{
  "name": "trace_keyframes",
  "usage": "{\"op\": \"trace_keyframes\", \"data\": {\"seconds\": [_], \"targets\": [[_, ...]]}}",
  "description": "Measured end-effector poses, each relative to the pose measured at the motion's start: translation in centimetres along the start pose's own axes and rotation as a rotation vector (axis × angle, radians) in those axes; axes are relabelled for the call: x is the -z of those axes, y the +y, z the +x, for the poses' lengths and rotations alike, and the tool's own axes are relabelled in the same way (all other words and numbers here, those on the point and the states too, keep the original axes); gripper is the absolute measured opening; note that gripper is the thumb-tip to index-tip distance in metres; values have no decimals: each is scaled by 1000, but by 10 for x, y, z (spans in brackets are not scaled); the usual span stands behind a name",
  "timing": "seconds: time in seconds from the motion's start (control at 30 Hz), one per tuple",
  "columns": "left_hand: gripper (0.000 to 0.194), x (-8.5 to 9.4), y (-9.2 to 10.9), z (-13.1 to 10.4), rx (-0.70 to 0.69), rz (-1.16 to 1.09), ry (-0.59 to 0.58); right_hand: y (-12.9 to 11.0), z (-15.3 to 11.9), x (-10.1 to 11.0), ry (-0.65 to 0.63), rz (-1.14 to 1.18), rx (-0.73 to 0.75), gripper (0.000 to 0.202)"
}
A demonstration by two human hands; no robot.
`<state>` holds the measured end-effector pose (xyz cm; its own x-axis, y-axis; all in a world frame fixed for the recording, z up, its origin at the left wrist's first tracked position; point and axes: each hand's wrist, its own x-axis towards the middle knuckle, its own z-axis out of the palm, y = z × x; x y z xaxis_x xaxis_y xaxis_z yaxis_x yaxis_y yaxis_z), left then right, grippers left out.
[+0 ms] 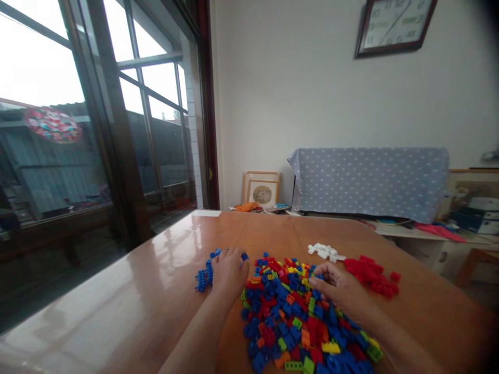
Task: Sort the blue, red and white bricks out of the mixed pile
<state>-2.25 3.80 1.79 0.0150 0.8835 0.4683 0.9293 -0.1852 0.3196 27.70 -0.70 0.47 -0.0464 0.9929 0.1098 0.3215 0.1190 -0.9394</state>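
My left hand (230, 271) rests over a small group of blue plastic building pieces (203, 278) left of the big pile. Its fingers bend downward with the thumb apart, and the fingertips are partly hidden; a blue piece (244, 256) shows just beyond the thumb. At the right edge of the mixed pile of building blocks (290, 306), my right hand (336, 283) has its fingers curved and its thumb apart, with nothing visible between them. Red, blue, green, yellow and orange pieces make up that pile. Beyond my right hand lie white pieces (325, 252) and a heap of red pieces (372, 275).
The glossy brown table (156, 301) reaches toward a low cabinet with a dotted grey-blue cloth (370, 182) over something. A framed picture (262, 191) leans against the wall. Large glass windows stand at the left; a clock (395, 26) hangs at the upper right.
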Motion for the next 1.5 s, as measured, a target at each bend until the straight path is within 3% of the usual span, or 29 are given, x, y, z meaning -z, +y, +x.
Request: {"op": "trace_keyframes", "data": {"seconds": [0.23, 0.5, 0.73, 0.83, 0.93, 1.0, 1.13, 1.33, 1.5], "targets": [[31, 0, -28, 9, 268, 189, -45, -5, -2, 5, 18, -29, -3, 43], [25, -9, -38, 10, 317, 224, -56, 3, 0, 4, -12, -22, -8, 40], [25, -3, -30, 7, 298, 221, -28, -1, -3, 2, 8, 20, 0, 43], [27, -2, -17, 4, 208, 166, 60, -8, -5, -2, 49, 16, -4, 43], [31, -1, 4, -4, -3, 23, 130, -12, -8, -7, 60, 1, -3, 45], [30, -1, 21, -12, -182, -102, 117, -13, -9, -11, 31, -3, 6, 45], [36, 1, 53, -31, -484, -308, -25, -11, -11, -21, -78, 10, 37, 42], [46, -2, 71, -45, -599, -376, -161, -4, -10, -34, -226, 79, 5, 45], [33, -7, 71, -46, -599, -421, -156, -6, -11, -35, -262, 72, 25, 45]]}}
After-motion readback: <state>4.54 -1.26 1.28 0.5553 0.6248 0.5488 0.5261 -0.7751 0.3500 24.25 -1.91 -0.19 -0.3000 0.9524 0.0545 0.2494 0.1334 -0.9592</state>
